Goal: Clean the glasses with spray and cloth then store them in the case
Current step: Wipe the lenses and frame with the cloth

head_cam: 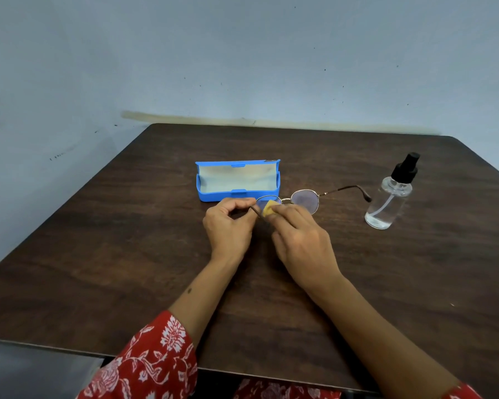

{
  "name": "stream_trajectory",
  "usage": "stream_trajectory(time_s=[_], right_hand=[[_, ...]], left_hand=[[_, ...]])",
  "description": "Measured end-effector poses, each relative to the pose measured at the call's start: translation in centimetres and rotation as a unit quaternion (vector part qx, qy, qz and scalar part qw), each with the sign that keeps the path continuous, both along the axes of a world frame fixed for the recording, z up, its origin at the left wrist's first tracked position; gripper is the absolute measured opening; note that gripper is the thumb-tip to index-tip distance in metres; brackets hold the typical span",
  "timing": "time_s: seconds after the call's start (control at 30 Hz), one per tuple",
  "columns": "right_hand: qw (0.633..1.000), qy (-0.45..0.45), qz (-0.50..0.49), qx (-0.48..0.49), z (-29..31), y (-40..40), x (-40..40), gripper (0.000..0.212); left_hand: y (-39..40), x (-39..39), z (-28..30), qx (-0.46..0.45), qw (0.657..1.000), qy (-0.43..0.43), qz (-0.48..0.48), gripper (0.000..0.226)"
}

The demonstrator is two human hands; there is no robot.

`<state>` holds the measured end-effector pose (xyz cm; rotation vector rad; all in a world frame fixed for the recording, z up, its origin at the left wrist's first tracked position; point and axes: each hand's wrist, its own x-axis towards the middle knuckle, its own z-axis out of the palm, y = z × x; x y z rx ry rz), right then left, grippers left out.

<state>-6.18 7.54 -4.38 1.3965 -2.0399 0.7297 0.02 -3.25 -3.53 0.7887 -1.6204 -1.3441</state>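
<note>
Head view looks down on your two hands, close together near the middle of the counter (127, 254). Your left hand (229, 224) has its fingers curled in, and finger and thumb pinch the glasses (304, 200) at the left end of the frame, where the near arm of the frame folds back toward you. Your right hand (303, 243) sits just beside it at 3 o'clock, fingers bent around a small yellow cloth (268, 209) and pressing it against the left lens. Only a corner of the cloth shows past your fingertips.

The glasses have round lenses in a thin metal frame. The right lens is bare and looks faintly tinted, and the far arm of the frame stretches out toward 2 o'clock, its dark tip ending just short of the spray bottle (388, 203). You cannot tell whether the frame rests on the counter or is lifted slightly off it.

Just behind your hands, at 12 o'clock, the blue case (238, 194) stands open, its lid tipped back and its pale lining showing. Its front edge lies close to the left lens.

The spray bottle stands at 3 o'clock, well apart from your right hand, clear with a black pump top.

Red sleeves (156, 367) with a white floral print show at 6 o'clock. A pale blue wall (242, 53) rises behind the counter.
</note>
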Motion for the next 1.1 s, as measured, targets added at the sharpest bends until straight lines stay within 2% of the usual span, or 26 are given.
stream_trajectory(time_s=[0.1, 0.27, 0.43, 0.6, 0.77, 0.93, 1.1], right_hand=[[1.000, 0.010, 0.027, 0.013, -0.14, -0.09, 0.16, 0.033], [1.000, -0.009, 0.000, -0.007, -0.08, 0.05, -0.13, 0.033], [0.999, -0.003, 0.039, 0.010, -0.20, -0.06, 0.19, 0.034], [1.000, -0.008, 0.000, -0.014, -0.16, -0.11, -0.12, 0.032], [0.999, -0.009, 0.045, 0.016, -0.22, -0.14, 0.19, 0.038], [1.000, 0.001, -0.002, -0.006, -0.06, -0.13, -0.08, 0.034], [0.999, 0.001, 0.036, 0.021, -0.25, 0.02, 0.30, 0.039]], left_hand=[[-0.12, -0.03, -0.16, 0.003, 1.000, 0.000, 0.003, 0.013], [-0.11, -0.06, -0.15, -0.003, 1.000, 0.000, 0.002, 0.014], [-0.21, -0.04, -0.30, -0.003, 1.000, -0.001, 0.002, 0.014], [-0.17, -0.14, -0.23, -0.007, 1.000, 0.002, 0.000, 0.013], [-0.21, -0.13, -0.29, -0.009, 1.000, 0.001, 0.000, 0.013], [-0.15, -0.04, -0.29, -0.012, 1.000, -0.001, 0.000, 0.014], [-0.24, 0.04, -0.43, -0.015, 1.000, -0.006, -0.001, 0.016]])
